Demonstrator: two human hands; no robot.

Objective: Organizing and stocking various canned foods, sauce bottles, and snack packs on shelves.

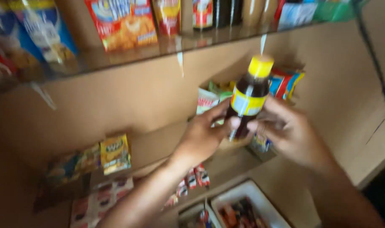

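Both grips closed on dark bottle (248, 99), yellow cap: left hand (201, 137) wraps its lower body, right hand (291, 133) pinches from the other side. Bottle upright, held in air before the middle shelf (158, 143). Step judged: handling and inspecting; frame blurred.

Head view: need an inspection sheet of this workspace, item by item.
Surface: tan shelving, with a glass shelf above.
Job's things: dark bottle with yellow cap and yellow label, upright, slightly tilted, held in front of the shelves.
Clutter: snack packets on the glass shelf; yellow sachet hanging lower left; white tray of small goods below.
Grippers: left hand and right hand both grip the bottle's lower half.
Cables: dark cord down the right edge.
Surroundings: image blurred; finer detail unreadable.
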